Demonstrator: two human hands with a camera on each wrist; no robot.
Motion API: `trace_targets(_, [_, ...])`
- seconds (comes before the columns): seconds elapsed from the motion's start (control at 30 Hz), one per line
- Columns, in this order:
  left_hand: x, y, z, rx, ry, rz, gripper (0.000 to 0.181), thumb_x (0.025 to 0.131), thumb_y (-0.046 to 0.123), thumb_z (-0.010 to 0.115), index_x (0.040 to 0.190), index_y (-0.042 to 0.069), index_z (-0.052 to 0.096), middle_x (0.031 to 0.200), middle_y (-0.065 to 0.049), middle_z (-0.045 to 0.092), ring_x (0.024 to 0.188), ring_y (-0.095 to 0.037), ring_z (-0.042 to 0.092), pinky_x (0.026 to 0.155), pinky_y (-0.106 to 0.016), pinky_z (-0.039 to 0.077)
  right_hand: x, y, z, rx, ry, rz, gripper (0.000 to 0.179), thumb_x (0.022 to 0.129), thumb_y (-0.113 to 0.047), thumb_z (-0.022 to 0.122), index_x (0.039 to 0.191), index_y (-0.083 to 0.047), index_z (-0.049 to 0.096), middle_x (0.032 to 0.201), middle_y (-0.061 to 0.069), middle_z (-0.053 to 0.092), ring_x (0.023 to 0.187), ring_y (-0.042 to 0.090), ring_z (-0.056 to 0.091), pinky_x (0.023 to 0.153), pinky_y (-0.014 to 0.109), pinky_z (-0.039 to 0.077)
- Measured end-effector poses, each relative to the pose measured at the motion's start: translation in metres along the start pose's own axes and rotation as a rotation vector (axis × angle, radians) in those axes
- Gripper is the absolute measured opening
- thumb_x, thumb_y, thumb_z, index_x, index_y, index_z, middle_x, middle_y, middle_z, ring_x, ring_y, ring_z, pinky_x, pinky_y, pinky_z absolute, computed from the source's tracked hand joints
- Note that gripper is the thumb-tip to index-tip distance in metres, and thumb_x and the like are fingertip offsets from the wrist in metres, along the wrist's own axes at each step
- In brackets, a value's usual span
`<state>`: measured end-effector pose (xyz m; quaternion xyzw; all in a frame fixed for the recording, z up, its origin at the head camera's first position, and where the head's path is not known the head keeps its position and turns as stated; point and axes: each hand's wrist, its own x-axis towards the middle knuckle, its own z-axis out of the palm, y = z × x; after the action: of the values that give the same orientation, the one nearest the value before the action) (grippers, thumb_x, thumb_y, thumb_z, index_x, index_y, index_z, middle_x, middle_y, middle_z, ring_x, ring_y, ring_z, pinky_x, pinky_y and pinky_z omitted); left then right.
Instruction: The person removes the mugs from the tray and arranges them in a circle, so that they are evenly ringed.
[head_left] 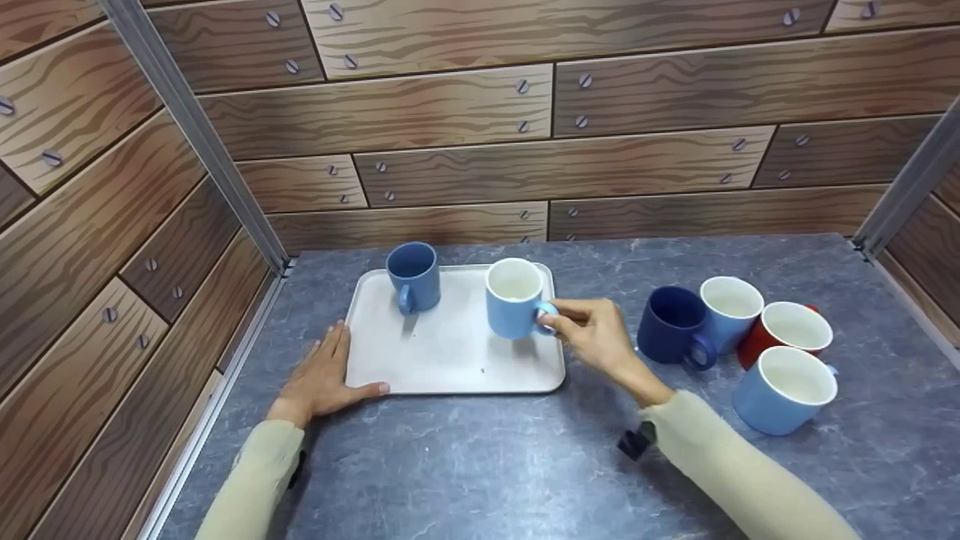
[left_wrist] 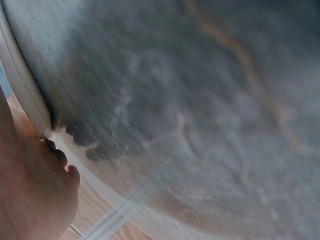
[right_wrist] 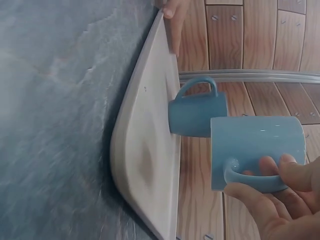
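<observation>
My right hand (head_left: 596, 334) pinches the handle of a light blue mug (head_left: 510, 296) with a white inside. This mug is upright over the right part of a white tray (head_left: 442, 360), and the right wrist view shows a gap between its base and the tray. A darker blue mug (head_left: 424, 281) stands at the tray's back left, its handle toward the front. My left hand (head_left: 319, 379) lies along the tray's left edge with straight fingers, its thumb at the front left corner. Part of this hand (left_wrist: 37, 185) shows in the left wrist view.
Several mugs are grouped at the right: a dark blue mug (head_left: 671, 330), a light blue mug (head_left: 727, 311), a red mug (head_left: 757, 341) and another light blue mug (head_left: 776, 401) in front. Wood-patterned walls (head_left: 450, 112) border the grey table (head_left: 465, 465) at the back and sides.
</observation>
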<state>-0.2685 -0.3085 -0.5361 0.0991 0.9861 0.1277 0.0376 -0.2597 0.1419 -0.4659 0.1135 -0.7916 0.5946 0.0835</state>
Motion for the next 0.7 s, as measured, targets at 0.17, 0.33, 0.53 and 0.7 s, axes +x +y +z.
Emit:
trace_targets(0.17, [-0.001, -0.001, 0.0, 0.002, 0.0, 0.0, 0.139, 0.081, 0.087, 0.066, 0.168, -0.007, 0.012, 0.177, -0.027, 0.01, 0.165, -0.043, 0.013, 0.136, -0.056, 0.015, -0.017, 0.0, -0.021, 0.021, -0.033, -0.012, 0.025, 0.093, -0.007, 0.083, 0.116, 0.002, 0.081, 0.108, 0.022, 0.08, 0.088, 0.008, 0.078, 0.078, 0.03, 0.067])
trace_targets(0.33, [-0.001, -0.002, 0.0, 0.001, -0.007, -0.006, 0.139, 0.081, 0.087, 0.065, 0.168, -0.007, 0.011, 0.177, -0.027, 0.01, 0.165, -0.044, 0.011, 0.136, -0.056, 0.014, -0.034, 0.001, -0.042, 0.023, -0.043, -0.019, 0.024, 0.094, -0.006, 0.081, 0.116, 0.002, 0.081, 0.105, 0.02, 0.081, 0.088, 0.007, 0.078, 0.08, 0.026, 0.066])
trace_targets(0.53, [-0.001, -0.001, -0.001, 0.005, -0.005, 0.0, 0.139, 0.081, 0.087, 0.066, 0.168, -0.008, 0.011, 0.177, -0.028, 0.01, 0.165, -0.044, 0.012, 0.136, -0.057, 0.013, -0.056, 0.005, -0.064, 0.055, -0.032, -0.033, 0.025, 0.093, 0.0, 0.08, 0.117, 0.006, 0.079, 0.103, 0.023, 0.08, 0.088, 0.009, 0.079, 0.08, 0.026, 0.066])
trace_targets(0.7, [-0.001, -0.001, 0.0, 0.004, -0.001, 0.01, 0.14, 0.081, 0.087, 0.066, 0.167, -0.008, 0.012, 0.176, -0.029, 0.01, 0.165, -0.044, 0.012, 0.136, -0.057, 0.014, -0.075, 0.012, -0.081, 0.049, -0.004, -0.032, 0.025, 0.092, 0.005, 0.079, 0.116, 0.01, 0.078, 0.1, 0.022, 0.081, 0.086, 0.004, 0.079, 0.076, 0.023, 0.065])
